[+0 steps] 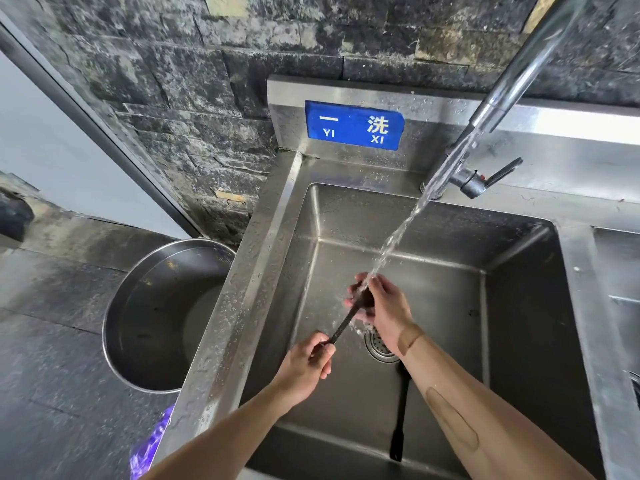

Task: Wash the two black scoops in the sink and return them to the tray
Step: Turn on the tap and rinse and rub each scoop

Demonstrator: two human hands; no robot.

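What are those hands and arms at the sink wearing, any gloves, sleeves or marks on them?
No gloves and no sleeves in view: the left hand and right hand are bare, as are both forearms. No rings, watch or bracelets show. The right arm carries two tan adhesive patches: a small one at the wrist and a longer oval one on the forearm. Both hands look wet.

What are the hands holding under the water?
One black scoop. The left hand pinches the end of its handle; the right hand wraps its fingers around the bowl end, under the running water.
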